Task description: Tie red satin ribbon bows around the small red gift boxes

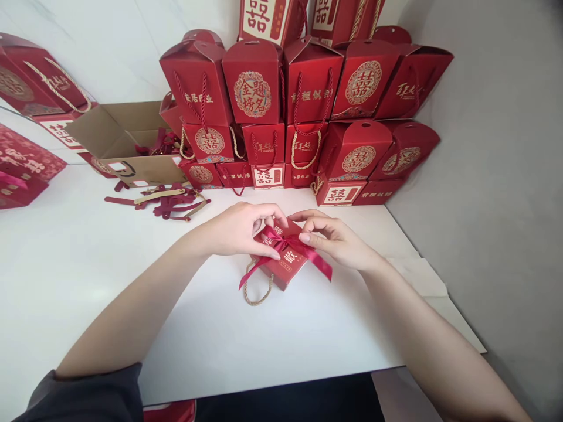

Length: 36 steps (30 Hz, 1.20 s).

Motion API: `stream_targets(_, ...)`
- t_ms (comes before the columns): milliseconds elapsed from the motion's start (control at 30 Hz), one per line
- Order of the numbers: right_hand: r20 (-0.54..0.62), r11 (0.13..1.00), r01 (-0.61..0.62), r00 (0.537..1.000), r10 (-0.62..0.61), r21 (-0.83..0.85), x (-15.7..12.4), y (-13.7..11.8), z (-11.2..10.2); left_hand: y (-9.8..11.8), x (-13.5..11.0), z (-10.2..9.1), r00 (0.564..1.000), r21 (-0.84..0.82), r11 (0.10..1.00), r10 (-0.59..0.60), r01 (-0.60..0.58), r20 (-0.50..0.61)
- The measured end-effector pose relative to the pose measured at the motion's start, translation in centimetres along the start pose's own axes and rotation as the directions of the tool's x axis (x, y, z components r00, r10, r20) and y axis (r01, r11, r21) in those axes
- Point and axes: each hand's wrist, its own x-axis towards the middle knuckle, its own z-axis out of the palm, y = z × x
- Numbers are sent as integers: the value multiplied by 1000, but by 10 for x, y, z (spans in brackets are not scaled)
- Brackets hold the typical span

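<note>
Twenty-odd gift boxes (pixel 253 82) beyond both hands (pixel 240 230) (pixel 334 240)

My left hand (pixel 237 230) and right hand (pixel 336 240): two
Ribboned red gift box (pixel 288 264) under them: one
Red ribbon bow (pixel 281 240): one
Cardboard carton (pixel 118 140), upper left: one
Red gift boxes (pixel 308 88), top front row, upper middle: five

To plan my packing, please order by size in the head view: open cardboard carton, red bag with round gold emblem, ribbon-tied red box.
Largest: the open cardboard carton.
Then, unranked: the red bag and nearer ribbon-tied red box look alike.
</note>
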Motion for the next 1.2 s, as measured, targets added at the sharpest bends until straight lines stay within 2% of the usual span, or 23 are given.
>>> stream_targets(167,62,1000,-17,998,17,-8,0,-2,-5,8,-4,-4,996,225,973,-27,45,-84)
stream_targets(333,81,1000,-23,996,22,9,0,-2,-5,12,-5,-3,993,255,966,-23,52,-113)
stream_targets(400,84,1000,-22,996,20,17,0,-1,-5,7,-4,-3,993,199,979,-21,44,-117)
stream_targets(500,88,999,-23,996,19,42,1,1,-4,-9,1,-1,998,-62,998,-14,9,-67)
stream_targets(567,85,997,-28,996,22,70,1,4,-4,-22,5,1,1000,-266,964,2,-8,-23)
stream_targets(667,76,996,-35,997,29,86,1,6,-4,-36,9,2,1000,-425,905,27,-26,-3)
stream_targets(833,85,996,-20,996,13,84,1,6,-5,-49,10,4,998,-578,814,63,-62,-18)
stream_targets(1000,71,993,-22,997,14,118,2,5,-4,-57,9,4,999,-688,725,43,-10,32)
stream_targets(1100,46,982,-46,998,38,182,2,3,-4,-53,9,2,998,-679,734,35,15,60)
stream_targets(1200,11,982,-61,998,60,181,2,3,-6,-44,8,1,999,-592,806,26,2,39)
